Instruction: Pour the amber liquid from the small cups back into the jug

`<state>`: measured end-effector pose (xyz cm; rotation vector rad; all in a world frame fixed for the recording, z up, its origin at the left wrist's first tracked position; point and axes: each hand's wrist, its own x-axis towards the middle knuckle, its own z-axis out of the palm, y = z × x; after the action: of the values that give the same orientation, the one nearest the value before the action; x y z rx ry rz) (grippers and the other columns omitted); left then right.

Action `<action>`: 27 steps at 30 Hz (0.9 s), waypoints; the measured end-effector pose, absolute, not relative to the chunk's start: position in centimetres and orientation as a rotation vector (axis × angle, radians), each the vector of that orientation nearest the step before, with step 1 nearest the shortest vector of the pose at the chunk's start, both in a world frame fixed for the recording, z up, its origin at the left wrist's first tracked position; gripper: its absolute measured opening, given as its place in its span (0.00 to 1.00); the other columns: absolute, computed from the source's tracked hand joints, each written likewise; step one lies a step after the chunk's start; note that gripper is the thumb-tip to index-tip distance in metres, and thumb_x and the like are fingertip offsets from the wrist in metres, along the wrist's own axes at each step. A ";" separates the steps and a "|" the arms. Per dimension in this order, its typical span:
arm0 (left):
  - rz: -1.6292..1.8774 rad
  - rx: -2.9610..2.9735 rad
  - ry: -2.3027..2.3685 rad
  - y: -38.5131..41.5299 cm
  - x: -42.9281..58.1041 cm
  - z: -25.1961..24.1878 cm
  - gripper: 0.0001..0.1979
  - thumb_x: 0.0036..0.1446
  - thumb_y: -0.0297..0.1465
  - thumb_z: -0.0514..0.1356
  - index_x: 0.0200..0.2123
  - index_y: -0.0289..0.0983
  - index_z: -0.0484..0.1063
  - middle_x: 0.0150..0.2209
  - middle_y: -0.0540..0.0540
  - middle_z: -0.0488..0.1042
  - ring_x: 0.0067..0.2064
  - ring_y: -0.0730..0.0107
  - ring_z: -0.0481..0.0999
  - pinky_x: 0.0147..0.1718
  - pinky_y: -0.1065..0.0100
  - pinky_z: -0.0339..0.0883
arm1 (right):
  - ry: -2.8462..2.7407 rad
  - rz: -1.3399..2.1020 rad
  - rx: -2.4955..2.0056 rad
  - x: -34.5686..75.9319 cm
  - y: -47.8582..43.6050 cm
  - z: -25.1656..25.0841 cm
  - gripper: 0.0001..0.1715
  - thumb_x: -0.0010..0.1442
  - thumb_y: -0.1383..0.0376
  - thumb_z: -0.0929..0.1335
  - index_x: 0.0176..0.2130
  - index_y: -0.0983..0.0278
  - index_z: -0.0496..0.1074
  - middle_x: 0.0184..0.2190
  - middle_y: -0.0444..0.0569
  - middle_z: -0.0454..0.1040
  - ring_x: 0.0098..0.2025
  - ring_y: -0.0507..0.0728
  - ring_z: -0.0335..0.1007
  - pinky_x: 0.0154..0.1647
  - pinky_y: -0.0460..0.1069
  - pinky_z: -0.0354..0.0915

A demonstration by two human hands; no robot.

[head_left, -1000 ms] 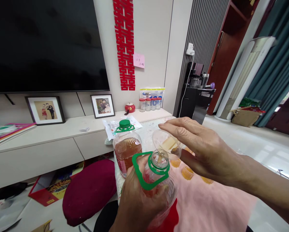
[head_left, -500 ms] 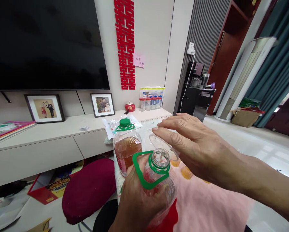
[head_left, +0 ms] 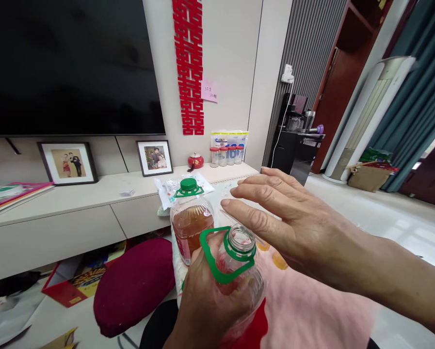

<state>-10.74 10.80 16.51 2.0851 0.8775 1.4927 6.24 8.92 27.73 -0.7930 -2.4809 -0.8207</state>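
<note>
"How were the hands set?"

"The left hand was curled firmly around the shoulder of an uncapped, ribbed clear plastic bottle directly before the person, probably to steady it, mouth up. The right hand hung beside the mouth, fingers outstretched and slightly parted; its thumb was hidden, so I couldn't tell whether it held anything."

"And around them?"

"Leftmost sat a round maroon cushion, then a green-capped bottle of amber liquid, just beyond the left hand. Rightward, round orange pieces lay beside soft pink cloth."

"Anything in the way?"

"The bottle's flat green loop handle crowded the left hand; the right hid some tabletop."
</note>
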 end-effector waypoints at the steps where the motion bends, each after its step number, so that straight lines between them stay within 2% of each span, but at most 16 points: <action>1: 1.485 2.107 0.879 10.8 -10.8 16.4 0.10 0.46 0.23 0.59 0.32 0.42 0.64 0.28 0.55 0.71 0.29 0.71 0.72 0.28 0.69 0.70 | -2.484 -0.819 -0.791 6.2 8.9 27.8 0.20 0.73 0.73 0.56 0.59 0.65 0.65 0.54 0.56 0.75 0.60 0.63 0.68 0.65 0.64 0.62; 9: 1.476 2.178 0.870 10.8 -10.9 16.1 0.13 0.48 0.23 0.58 0.37 0.42 0.66 0.32 0.54 0.74 0.34 0.70 0.75 0.31 0.69 0.70 | -2.501 -0.815 -0.787 6.3 8.9 27.6 0.20 0.73 0.73 0.57 0.60 0.66 0.65 0.56 0.56 0.74 0.62 0.64 0.66 0.69 0.64 0.58; 15: 1.520 2.138 0.893 10.8 -10.8 16.1 0.14 0.46 0.23 0.59 0.38 0.42 0.67 0.33 0.54 0.74 0.33 0.71 0.75 0.32 0.68 0.71 | -2.495 -0.831 -0.774 6.3 9.0 27.7 0.20 0.73 0.73 0.57 0.60 0.67 0.66 0.56 0.57 0.75 0.62 0.64 0.67 0.68 0.64 0.58; 22: 1.498 2.251 0.932 10.9 -10.8 15.8 0.18 0.49 0.25 0.59 0.44 0.45 0.66 0.36 0.54 0.75 0.38 0.68 0.78 0.35 0.67 0.74 | -2.505 -0.810 -0.757 6.2 8.9 27.6 0.21 0.73 0.73 0.57 0.60 0.68 0.66 0.57 0.58 0.75 0.63 0.65 0.67 0.68 0.64 0.58; 25: 1.544 2.250 0.928 10.9 -11.0 15.7 0.20 0.50 0.26 0.58 0.47 0.48 0.65 0.37 0.55 0.76 0.38 0.68 0.79 0.36 0.65 0.76 | -2.473 -0.719 -0.799 6.7 9.3 27.5 0.22 0.72 0.75 0.57 0.61 0.69 0.67 0.56 0.58 0.75 0.61 0.64 0.68 0.69 0.67 0.55; 27: 1.559 2.236 0.917 11.0 -11.5 15.3 0.20 0.52 0.28 0.59 0.48 0.49 0.66 0.38 0.54 0.77 0.38 0.67 0.80 0.35 0.65 0.77 | -2.417 -0.538 -0.822 7.4 10.1 27.4 0.22 0.70 0.72 0.62 0.61 0.71 0.67 0.56 0.59 0.75 0.59 0.63 0.70 0.66 0.66 0.59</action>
<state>-11.45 11.03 15.28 2.2362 0.9171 1.5587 7.37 10.12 27.39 -0.8216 -2.4168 -0.5382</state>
